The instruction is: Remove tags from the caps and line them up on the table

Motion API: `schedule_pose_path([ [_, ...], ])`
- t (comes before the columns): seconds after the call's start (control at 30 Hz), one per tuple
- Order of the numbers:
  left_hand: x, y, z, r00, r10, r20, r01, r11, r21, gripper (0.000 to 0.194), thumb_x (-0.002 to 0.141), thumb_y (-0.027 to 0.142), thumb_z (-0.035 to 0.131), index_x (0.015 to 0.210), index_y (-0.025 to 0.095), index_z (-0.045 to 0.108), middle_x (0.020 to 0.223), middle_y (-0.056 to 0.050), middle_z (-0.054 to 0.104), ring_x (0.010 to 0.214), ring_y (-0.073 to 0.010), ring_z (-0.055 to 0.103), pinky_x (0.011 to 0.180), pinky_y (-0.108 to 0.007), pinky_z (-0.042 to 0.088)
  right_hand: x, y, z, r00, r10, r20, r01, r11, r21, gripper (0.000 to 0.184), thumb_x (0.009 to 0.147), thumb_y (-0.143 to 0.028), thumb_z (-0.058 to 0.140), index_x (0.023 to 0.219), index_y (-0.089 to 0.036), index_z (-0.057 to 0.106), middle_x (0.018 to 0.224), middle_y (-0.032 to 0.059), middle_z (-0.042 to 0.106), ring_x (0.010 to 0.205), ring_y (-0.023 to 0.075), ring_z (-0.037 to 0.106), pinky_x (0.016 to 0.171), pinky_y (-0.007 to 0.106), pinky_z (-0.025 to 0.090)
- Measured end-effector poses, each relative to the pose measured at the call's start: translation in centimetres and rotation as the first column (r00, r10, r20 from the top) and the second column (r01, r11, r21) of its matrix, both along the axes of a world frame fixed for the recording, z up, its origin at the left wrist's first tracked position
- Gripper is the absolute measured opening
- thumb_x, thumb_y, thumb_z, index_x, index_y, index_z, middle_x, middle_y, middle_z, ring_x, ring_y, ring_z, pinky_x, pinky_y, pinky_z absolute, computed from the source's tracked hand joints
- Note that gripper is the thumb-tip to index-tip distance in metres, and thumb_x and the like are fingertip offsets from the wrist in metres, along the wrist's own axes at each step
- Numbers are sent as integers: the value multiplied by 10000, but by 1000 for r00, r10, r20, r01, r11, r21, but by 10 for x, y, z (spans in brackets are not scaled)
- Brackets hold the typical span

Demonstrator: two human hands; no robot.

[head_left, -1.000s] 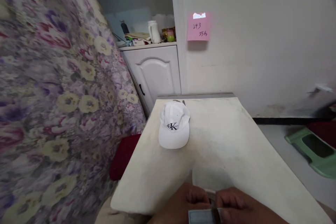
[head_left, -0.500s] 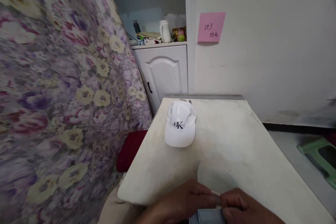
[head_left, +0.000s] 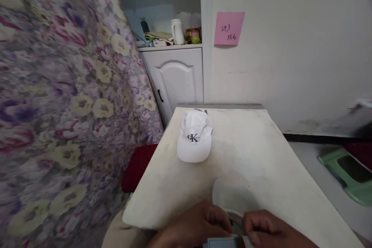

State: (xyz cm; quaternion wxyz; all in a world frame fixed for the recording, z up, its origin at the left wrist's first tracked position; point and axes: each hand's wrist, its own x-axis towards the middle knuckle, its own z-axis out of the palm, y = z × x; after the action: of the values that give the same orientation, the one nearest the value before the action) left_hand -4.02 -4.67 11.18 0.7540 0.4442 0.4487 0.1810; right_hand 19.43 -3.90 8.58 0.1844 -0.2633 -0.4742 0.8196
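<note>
At the bottom edge my left hand (head_left: 200,223) and my right hand (head_left: 270,226) are closed on what looks like a pale cap (head_left: 229,195). Its rounded, visor-like part lies beyond my fingers on the table. A thin whitish curved edge (head_left: 234,213) spans the gap between my hands, and below it shows a light blue band (head_left: 221,243) with a stitched border. My fingers and the picture's edge hide the rest. Farther off, a white baseball cap (head_left: 195,135) with black CK lettering rests upright on the table, its brim towards me, apart from both hands.
The off-white table (head_left: 247,143) reaches to the wall. A floral curtain (head_left: 72,85) hangs at left, above a dark red seat (head_left: 139,166). Behind are a white cabinet (head_left: 176,81) and a jug (head_left: 177,31). A green stool (head_left: 348,178) stands at right; a pink note (head_left: 229,28) is on the wall.
My view has turned slightly right, so the surroundings sit farther left. My hands are a little farther apart, and more of the whitish curved edge shows between them.
</note>
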Motion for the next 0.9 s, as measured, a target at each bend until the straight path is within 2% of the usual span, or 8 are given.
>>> schedule_pose_path([
  [0.2, 3, -1, -3, 1000, 27, -4, -27, 999, -25, 152, 635, 300, 765, 689, 163, 727, 573, 60, 579, 492, -68, 402, 523, -254, 245, -7, 2, -3, 1000, -13, -22, 12, 1000, -19, 343, 825, -423, 749, 702, -175, 547, 602, -65, 459, 534, 59, 361, 502, 210, 239],
  [0.43, 9, 1, 2, 998, 51, -34, -52, 998, -28, 175, 623, 321, 753, 667, 154, 727, 571, 46, 563, 502, -75, 403, 531, -265, 239, -6, 2, -8, 999, -24, -33, 23, 1000, -12, 369, 821, -468, 743, 716, -176, 543, 629, -62, 450, 559, 62, 352, 509, 207, 244],
  [0.67, 6, 1, 2, 998, 24, -60, -24, 1000, 10, 95, 686, 280, 728, 680, 186, 747, 578, 52, 565, 519, -84, 399, 530, -276, 241, -14, 2, 3, 993, -12, -121, 9, 1000, -20, 362, 804, -430, 770, 705, -187, 520, 621, -74, 449, 546, 53, 315, 493, 211, 212],
  [0.8, 6, 1, 1, 999, 21, -29, -20, 1000, 23, 74, 700, 247, 717, 682, 180, 742, 581, 56, 564, 510, -74, 390, 524, -269, 236, -17, 3, 5, 995, 6, -100, -7, 1000, -11, 381, 778, -438, 786, 701, -179, 517, 674, -58, 454, 595, 62, 343, 528, 219, 236],
  [0.9, 7, 1, 3, 1000, 11, 23, -12, 1000, 13, 110, 697, 282, 747, 704, 173, 733, 574, 64, 552, 499, -70, 383, 514, -258, 232, -18, 4, 3, 998, 20, -60, -20, 1000, -7, 396, 785, -477, 771, 703, -176, 527, 626, -71, 436, 555, 53, 328, 495, 222, 208],
])
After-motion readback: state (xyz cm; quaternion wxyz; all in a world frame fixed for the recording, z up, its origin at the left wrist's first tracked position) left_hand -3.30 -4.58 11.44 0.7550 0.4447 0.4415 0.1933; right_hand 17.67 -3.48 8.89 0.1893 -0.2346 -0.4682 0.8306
